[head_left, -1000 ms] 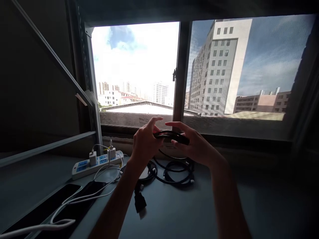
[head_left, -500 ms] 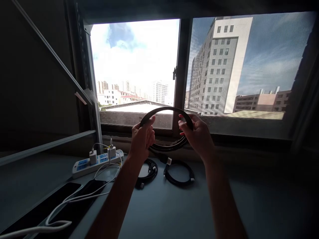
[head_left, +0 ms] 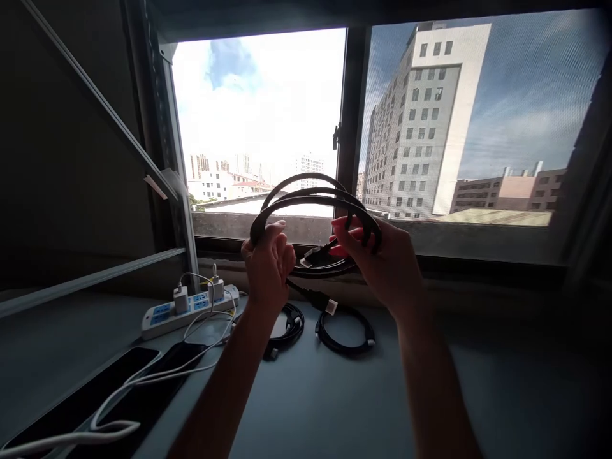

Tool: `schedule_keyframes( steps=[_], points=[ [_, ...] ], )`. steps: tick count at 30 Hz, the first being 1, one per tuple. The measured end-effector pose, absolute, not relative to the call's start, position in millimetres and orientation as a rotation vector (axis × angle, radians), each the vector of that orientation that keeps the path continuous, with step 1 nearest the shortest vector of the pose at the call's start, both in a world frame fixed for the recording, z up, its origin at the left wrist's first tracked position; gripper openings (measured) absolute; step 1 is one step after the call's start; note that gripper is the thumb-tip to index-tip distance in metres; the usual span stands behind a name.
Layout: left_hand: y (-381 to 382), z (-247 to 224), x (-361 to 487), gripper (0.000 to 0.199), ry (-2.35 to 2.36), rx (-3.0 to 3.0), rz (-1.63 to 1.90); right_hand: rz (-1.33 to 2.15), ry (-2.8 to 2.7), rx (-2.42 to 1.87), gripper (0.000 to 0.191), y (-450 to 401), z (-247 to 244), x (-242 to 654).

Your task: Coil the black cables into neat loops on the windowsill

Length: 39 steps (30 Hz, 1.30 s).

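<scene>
Both hands hold up a coiled black HDMI-style cable [head_left: 306, 201] above the desk, in front of the window. My left hand [head_left: 268, 264] is closed around the coil's left side. On the right side, my right hand [head_left: 377, 258] pinches the loops, with its fingers partly inside the ring. One plug [head_left: 313, 256] points left near the right fingertips. Another plug [head_left: 329, 305] hangs below the left hand on a short length of cable. Beneath, two more black cables lie coiled on the desk, a left coil [head_left: 289, 331] and a right coil [head_left: 345, 330].
A white power strip [head_left: 191, 311] with two chargers stands at the left. White cords [head_left: 157, 375] run from it across two dark flat devices [head_left: 90, 398]. Metal frame bars [head_left: 179, 166] rise at the left, and the window frame [head_left: 354, 115] stands behind the desk [head_left: 335, 408].
The held coil has spread from one tight ring into several separate loops and risen slightly. A plug now shows by the right fingers, and the hands are a little farther apart.
</scene>
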State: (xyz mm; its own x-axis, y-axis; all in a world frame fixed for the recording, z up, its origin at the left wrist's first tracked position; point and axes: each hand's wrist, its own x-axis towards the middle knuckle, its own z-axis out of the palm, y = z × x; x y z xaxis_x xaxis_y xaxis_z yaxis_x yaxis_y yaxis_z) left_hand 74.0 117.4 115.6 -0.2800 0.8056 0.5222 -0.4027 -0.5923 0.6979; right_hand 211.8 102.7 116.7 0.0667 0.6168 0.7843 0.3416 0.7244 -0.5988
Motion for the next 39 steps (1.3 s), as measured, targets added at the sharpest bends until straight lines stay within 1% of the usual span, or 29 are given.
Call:
schedule_keyframes(
  steps=[4,7,10,14,17,18,21,22,24,27,29,35,39],
  points=[
    [121.3,113.8,74.3,0.045,0.588,1.13,1.948,0.317,-1.514,-0.722,0.032,95.5,118.0,206.9],
    [131.6,109.2,76.3,0.045,0.568,1.12,1.858,0.478,-1.616,-0.674,0.043,93.1,116.8,202.5],
    [146.5,101.9,75.5,0.043,0.609,1.245,1.698,0.566,-1.703,-0.691,0.048,93.4,114.7,200.5],
    [166.9,89.6,67.6,0.042,0.72,1.412,1.401,0.406,-1.691,-0.883,0.048,96.1,111.8,203.9],
    [175.9,82.8,62.0,0.045,0.812,1.438,1.378,0.326,-1.718,-1.012,0.046,102.5,108.5,210.0],
    [177.4,81.8,60.9,0.044,0.842,1.44,1.39,0.335,-1.727,-1.031,0.05,105.9,107.1,212.4],
    [178.9,81.6,60.3,0.042,0.922,1.438,1.41,0.365,-1.709,-1.035,0.073,118.2,102.9,218.5],
    [178.9,82.0,60.7,0.042,0.94,1.432,1.417,0.352,-1.7,-1.024,0.076,122.0,101.8,219.8],
    [178.4,82.9,61.9,0.044,0.952,1.407,1.435,0.284,-1.696,-0.995,0.069,127.6,100.5,220.3],
    [176.4,84.5,63.1,0.047,0.881,1.361,1.42,0.148,-1.695,-0.924,0.049,130.0,100.6,216.2],
    [174.1,86.2,63.4,0.048,0.762,1.355,1.334,0.063,-1.66,-0.857,0.038,129.2,101.2,212.3],
    [160.9,95.4,63.7,0.052,0.4,1.316,1.045,-0.177,-1.506,-0.743,0.03,126.9,101.9,213.7],
    [148.0,103.9,61.6,0.05,0.308,1.239,0.999,-0.263,-1.47,-0.731,0.027,120.7,102.9,218.7]
  ],
)
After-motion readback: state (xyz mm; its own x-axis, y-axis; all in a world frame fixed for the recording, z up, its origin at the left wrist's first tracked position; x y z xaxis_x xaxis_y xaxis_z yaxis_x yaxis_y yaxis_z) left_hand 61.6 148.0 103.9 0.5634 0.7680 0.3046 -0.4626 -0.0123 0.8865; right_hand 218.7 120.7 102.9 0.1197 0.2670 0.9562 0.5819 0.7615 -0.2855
